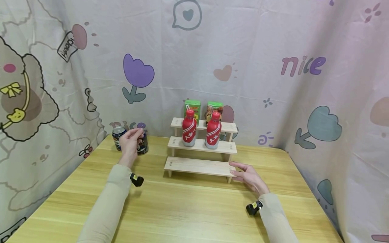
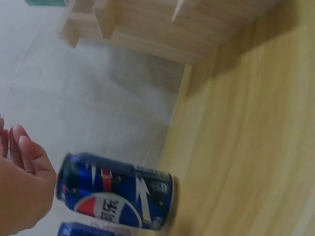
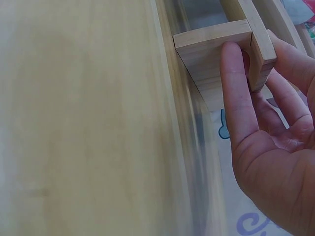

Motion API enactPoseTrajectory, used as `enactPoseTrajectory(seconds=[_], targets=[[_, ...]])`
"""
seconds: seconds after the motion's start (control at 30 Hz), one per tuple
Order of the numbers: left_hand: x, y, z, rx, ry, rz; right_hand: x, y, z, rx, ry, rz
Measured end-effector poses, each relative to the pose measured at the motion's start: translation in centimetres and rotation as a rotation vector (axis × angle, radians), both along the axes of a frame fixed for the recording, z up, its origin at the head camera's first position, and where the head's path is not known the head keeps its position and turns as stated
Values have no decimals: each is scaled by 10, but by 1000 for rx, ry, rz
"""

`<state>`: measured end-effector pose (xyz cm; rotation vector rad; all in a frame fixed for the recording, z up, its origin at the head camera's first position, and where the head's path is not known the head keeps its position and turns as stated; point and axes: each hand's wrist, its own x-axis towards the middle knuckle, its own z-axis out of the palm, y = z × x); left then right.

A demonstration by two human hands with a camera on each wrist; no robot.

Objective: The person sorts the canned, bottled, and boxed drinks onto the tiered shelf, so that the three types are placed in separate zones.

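My left hand [image 1: 130, 143] hovers by two dark blue drink cans on the left of the table, its fingers bent and holding nothing. In the left wrist view the nearer can, a Pepsi can [image 2: 115, 191], stands apart from the fingers; in the head view the hand partly covers this can [image 1: 143, 145]. The other can [image 1: 118, 135] is just to its left. With my right hand [image 1: 250, 178] I grip the right end of the lowest step of a three-step wooden display stand [image 1: 197, 166]. In the right wrist view, the thumb [image 3: 238, 91] presses under the board against the leg.
Two red bottles [image 1: 189, 130] stand on the middle step. Behind them, two green drink cartons [image 1: 197, 111] are on the top step, partly hidden. A patterned curtain [image 1: 243, 40] hangs behind the wooden table [image 1: 182, 212] and along its sides.
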<state>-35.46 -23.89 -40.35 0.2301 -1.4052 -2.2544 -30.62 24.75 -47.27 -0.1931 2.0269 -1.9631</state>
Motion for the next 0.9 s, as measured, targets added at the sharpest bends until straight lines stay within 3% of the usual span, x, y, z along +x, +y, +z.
enactPoseTrajectory(seconds=[0.27,0.6,0.9], targets=[[0,-14,-12,-25,-46,74,0,0,0,7,-5,4],[-5,-20,-28,-201,-101,159,1,1,0,-5,-2,1],[-14,-27,-39,-246,-133,175,0,1,0,-1,-1,10]])
